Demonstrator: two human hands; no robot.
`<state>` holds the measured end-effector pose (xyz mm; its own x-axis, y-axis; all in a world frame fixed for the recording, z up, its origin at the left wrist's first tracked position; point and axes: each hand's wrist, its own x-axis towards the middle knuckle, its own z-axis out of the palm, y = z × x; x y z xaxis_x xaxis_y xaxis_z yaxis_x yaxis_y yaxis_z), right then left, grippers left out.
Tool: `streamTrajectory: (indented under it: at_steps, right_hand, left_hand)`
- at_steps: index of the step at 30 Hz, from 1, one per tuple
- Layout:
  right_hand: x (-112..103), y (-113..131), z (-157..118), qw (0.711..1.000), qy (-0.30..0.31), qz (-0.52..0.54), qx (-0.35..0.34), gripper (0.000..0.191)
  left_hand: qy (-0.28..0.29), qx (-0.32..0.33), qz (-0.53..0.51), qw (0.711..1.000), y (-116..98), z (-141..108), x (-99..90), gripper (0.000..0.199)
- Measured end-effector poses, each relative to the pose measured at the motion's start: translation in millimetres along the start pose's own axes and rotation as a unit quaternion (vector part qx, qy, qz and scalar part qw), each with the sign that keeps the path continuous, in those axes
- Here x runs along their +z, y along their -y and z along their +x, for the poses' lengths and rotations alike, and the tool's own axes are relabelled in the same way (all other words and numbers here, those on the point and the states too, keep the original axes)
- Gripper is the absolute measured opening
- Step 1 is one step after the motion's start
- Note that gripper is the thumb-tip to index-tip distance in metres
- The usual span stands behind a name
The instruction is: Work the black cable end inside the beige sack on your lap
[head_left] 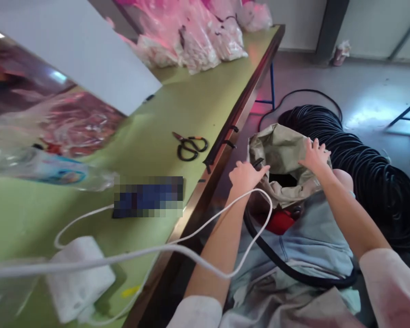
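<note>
Sack (285,148) gapes right of centre in the frame, its tan mouth turned toward the camera as a person's two bare hands work at its rim. The left hand (245,176) is at the sack's left edge, thumb out toward the opening; whether its grip closes on the rim or on the dark end showing just beside it, one cannot tell. The right hand (317,157) lies at the right edge, its grip wide, fingers spread.

A black tube (300,278) curves from below the left hand across the cloth-covered lap (314,248), lower right, near something red (280,222) under the sack. A white cord (123,258) sweeps in from the lower left and loops across the left forearm.

On the green table (177,100), which fills the left of the frame, scissors (193,145) lie near the centre, above a pixelated device (146,200) with a white lead at its left end. A white adapter (80,278) sits at lower left, a clear bottle (58,171) on its side at middle left, below a pale panel (78,50). Filled plastic bags (198,36) crowd the table's far end, top centre.

At right, a large black coil (369,173) is heaped on the grey floor (355,82).
</note>
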<state>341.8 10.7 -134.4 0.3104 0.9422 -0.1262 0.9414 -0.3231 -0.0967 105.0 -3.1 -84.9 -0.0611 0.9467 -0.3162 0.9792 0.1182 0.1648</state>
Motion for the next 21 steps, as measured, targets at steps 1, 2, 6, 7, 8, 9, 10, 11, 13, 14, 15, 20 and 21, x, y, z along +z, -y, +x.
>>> streamTrajectory:
  at_steps: [1,2,6,7,8,9,10,11,13,14,15,20,21]
  right_hand:
    - [5.1,-3.3,8.6,1.0,0.019,0.003,0.02,0.103]
    - [9.6,-6.1,14.4,0.999,0.039,0.009,0.033,0.096]
    - [24.2,-10.3,16.9,0.993,0.095,0.066,0.033,0.049]
    - [28.1,-11.0,15.3,0.99,0.098,0.09,0.034,0.042]
    - [32.6,-12.1,13.7,0.987,0.098,0.118,0.036,0.038]
    - [37.9,-13.7,12.2,0.983,0.093,0.152,0.038,0.034]
    - [43.9,-15.6,10.7,0.977,0.083,0.193,0.04,0.03]
    - [50.4,-17.6,9.0,0.966,0.071,0.243,0.044,0.027]
    - [63.9,-21.4,4.8,0.926,0.058,0.367,0.066,0.023]
    - [70.1,-22.9,2.4,0.895,0.056,0.436,0.082,0.021]
    - [75.5,-24.0,0.2,0.855,0.06,0.504,0.102,0.02]
    - [84.8,-28.8,4.1,0.652,0.065,0.723,0.217,0.008]
    - [83.6,-31.2,9.2,0.627,0.068,0.737,0.243,0.005]
  left_hand:
    - [-0.039,0.008,0.007,0.999,-7.2,-1.0,-1.8,0.088]
    - [-0.074,0.018,0.013,0.997,-13.8,-2.3,-2.3,0.089]
    - [-0.049,0.015,0.047,0.998,-21.6,12.6,12.8,0.093]
    - [-0.02,-0.001,0.055,0.998,-16.1,22.6,21.1,0.091]
    - [0.013,-0.013,0.056,0.998,-7.6,33.6,31.0,0.085]
    - [0.052,-0.018,0.046,0.997,3.4,44.2,42.3,0.075]
    - [0.096,-0.02,0.014,0.995,16.3,53.2,54.7,0.062]
    - [0.127,-0.025,-0.042,0.991,30.0,59.4,67.9,0.049]
    - [0.134,-0.031,-0.184,0.973,56.5,62.1,95.0,0.027]
    - [0.121,-0.028,-0.236,0.964,67.9,59.2,107.9,0.023]
    - [0.099,-0.028,-0.297,0.949,77.7,54.6,119.7,0.023]
    - [-0.029,-0.124,-0.721,0.681,103.5,38.4,150.0,0.022]
    - [-0.052,-0.132,-0.774,0.618,105.7,39.7,150.2,0.02]
